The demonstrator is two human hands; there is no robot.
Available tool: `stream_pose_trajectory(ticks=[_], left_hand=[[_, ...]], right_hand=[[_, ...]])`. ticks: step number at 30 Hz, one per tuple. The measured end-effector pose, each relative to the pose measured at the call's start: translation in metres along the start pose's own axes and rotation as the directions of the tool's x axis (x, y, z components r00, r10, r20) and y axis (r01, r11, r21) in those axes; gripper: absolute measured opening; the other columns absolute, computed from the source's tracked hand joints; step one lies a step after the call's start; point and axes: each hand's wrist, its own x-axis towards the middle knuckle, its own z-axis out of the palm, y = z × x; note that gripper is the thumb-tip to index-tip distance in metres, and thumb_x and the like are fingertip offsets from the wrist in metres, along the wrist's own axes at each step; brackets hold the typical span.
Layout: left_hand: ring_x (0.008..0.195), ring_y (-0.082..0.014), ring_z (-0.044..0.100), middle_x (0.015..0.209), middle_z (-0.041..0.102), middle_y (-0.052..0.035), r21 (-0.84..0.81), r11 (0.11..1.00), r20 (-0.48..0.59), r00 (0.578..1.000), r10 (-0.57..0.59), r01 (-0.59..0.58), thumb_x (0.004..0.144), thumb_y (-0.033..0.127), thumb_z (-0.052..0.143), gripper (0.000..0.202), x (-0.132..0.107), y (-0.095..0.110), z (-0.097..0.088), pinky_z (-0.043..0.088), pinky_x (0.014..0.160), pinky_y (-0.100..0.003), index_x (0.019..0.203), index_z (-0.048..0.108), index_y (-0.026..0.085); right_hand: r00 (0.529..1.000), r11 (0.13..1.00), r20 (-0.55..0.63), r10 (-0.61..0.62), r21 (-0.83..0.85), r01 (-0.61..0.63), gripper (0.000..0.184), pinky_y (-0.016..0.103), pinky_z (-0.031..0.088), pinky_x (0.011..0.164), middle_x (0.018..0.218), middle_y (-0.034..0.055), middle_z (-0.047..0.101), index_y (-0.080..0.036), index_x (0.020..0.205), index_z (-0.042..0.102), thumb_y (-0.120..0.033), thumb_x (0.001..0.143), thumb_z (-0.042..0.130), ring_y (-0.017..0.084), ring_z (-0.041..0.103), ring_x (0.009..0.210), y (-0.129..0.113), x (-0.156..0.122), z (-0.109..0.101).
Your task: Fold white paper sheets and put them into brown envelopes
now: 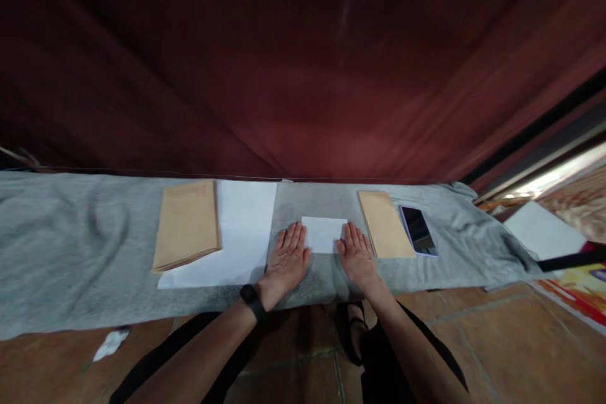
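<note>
A small folded white paper (pixel 324 233) lies on the grey cloth (pixel 71 246) between my hands. My left hand (pixel 286 260) lies flat on the cloth, fingers stretched out, its thumb touching the paper's left edge; a black band circles that wrist. My right hand (pixel 357 255) lies flat too, fingers together and extended, its thumb at the paper's right lower corner. Neither hand holds anything.
A stack of brown envelopes (pixel 188 223) rests on white sheets (pixel 241 227) to the left. One brown envelope (pixel 384 223) and a dark phone (pixel 418 230) lie to the right. A dark red curtain (pixel 303 76) hangs behind. A crumpled paper scrap (pixel 110 343) lies on the tiled floor.
</note>
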Motion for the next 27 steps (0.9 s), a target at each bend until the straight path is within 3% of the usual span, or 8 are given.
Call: stream_pose_trajectory(ticks=[4, 12, 16, 20, 27], left_hand=[[0.151, -0.0266, 0.027, 0.161, 0.034, -0.0163, -0.003, 1.0, 0.0, 1.0, 0.008, -0.008, 0.101, 0.033, 0.032, 0.058, -0.003, -0.001, -0.004, 0.023, 0.124, -0.048, 0.152, 0.038, 0.006], [0.15, -0.025, 0.031, 0.16, 0.037, -0.0151, -0.092, 0.961, -0.02, 0.966, 0.259, -0.259, 0.101, 0.045, 0.04, 0.06, -0.025, 0.014, -0.006, 0.027, 0.123, -0.044, 0.15, 0.042, 0.01], [0.149, -0.0266, 0.032, 0.159, 0.037, -0.0191, -0.073, 0.96, -0.009, 0.963, 0.27, -0.27, 0.099, 0.043, 0.045, 0.062, -0.031, 0.014, -0.003, 0.027, 0.123, -0.043, 0.149, 0.041, 0.006], [0.149, -0.0271, 0.034, 0.158, 0.038, -0.0198, -0.019, 0.967, 0.004, 0.967, 0.255, -0.254, 0.098, 0.03, 0.042, 0.061, -0.035, 0.015, 0.005, 0.027, 0.122, -0.044, 0.153, 0.036, 0.006], [0.148, -0.0305, 0.034, 0.156, 0.04, -0.0223, 0.118, 0.969, 0.031, 0.976, 0.215, -0.217, 0.096, 0.022, 0.037, 0.056, -0.043, 0.024, 0.0, 0.03, 0.12, -0.046, 0.146, 0.046, 0.001]], right_hand=[[0.998, 1.0, -0.064, 0.022, 0.003, -0.022, 0.058, 0.051, 0.031, 0.116, 0.155, 0.0175, 0.043, -0.01, 0.154, 0.036, -0.04, 0.105, 0.026, 0.031, 0.043, 0.142, -0.002, -0.001, 0.0], [1.0, 1.0, 0.011, -0.012, 0.022, 0.012, 0.056, 0.048, 0.034, 0.116, 0.158, 0.0208, 0.038, -0.004, 0.152, 0.037, -0.032, 0.104, 0.033, 0.03, 0.037, 0.147, -0.017, -0.002, -0.02], [0.984, 0.973, 0.056, -0.169, 0.171, 0.157, 0.053, 0.047, 0.037, 0.117, 0.157, 0.0205, 0.039, -0.007, 0.151, 0.042, -0.032, 0.104, 0.033, 0.027, 0.035, 0.148, -0.045, -0.013, -0.024], [0.948, 0.92, 0.012, -0.317, 0.249, 0.304, 0.053, 0.048, 0.038, 0.118, 0.155, 0.0176, 0.044, -0.009, 0.151, 0.042, -0.034, 0.106, 0.03, 0.024, 0.037, 0.147, -0.068, -0.03, -0.018], [0.963, 0.947, -0.053, -0.264, 0.175, 0.269, 0.053, 0.047, 0.035, 0.119, 0.156, 0.0162, 0.042, -0.009, 0.15, 0.045, -0.037, 0.107, 0.032, 0.026, 0.036, 0.148, -0.061, -0.045, -0.019]])
